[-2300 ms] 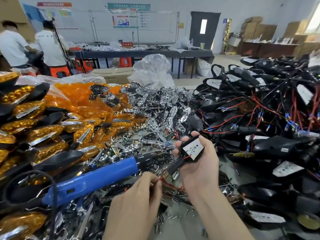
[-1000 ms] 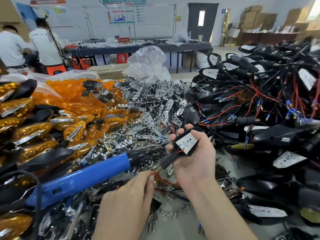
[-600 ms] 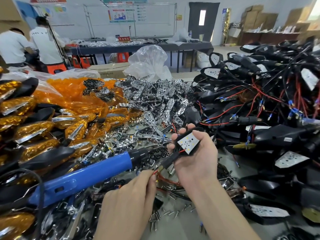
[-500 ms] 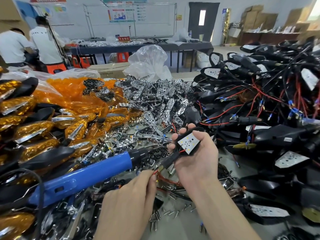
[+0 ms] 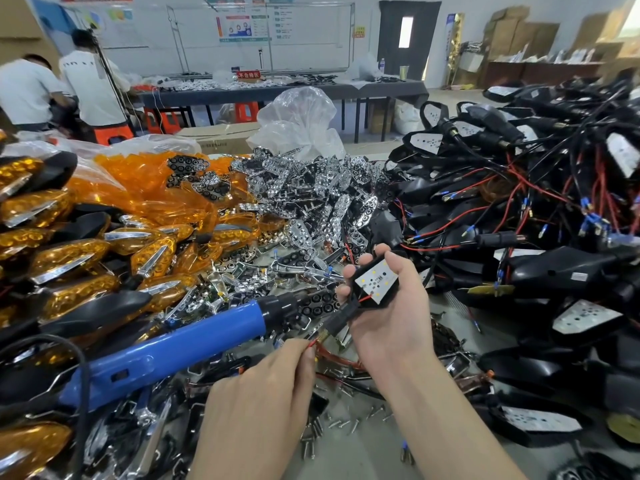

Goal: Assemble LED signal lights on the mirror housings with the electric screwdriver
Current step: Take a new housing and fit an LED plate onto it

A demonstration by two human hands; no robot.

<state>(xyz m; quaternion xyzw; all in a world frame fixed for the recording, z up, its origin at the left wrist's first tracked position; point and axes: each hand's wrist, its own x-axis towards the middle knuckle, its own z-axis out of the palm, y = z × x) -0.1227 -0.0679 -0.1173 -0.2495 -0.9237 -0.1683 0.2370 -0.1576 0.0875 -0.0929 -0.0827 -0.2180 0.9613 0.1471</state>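
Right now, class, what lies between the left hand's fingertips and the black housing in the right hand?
In the head view, a black stem with a brass end and a red wire run from the left hand up to the housing held in the right hand.

A matt black plastic housing with a flat white board face is seen at the centre. Just left of it, smooth glossy blue plastic is shown on the electric screwdriver, with a black matt nose. Behind the housing, mirror-bright chromed reflectors are piled. Further left of it, translucent glossy amber lenses are heaped. To its right, dull black plastic shells are tangled with red and black wires. Small bright metal screws are scattered below the housing
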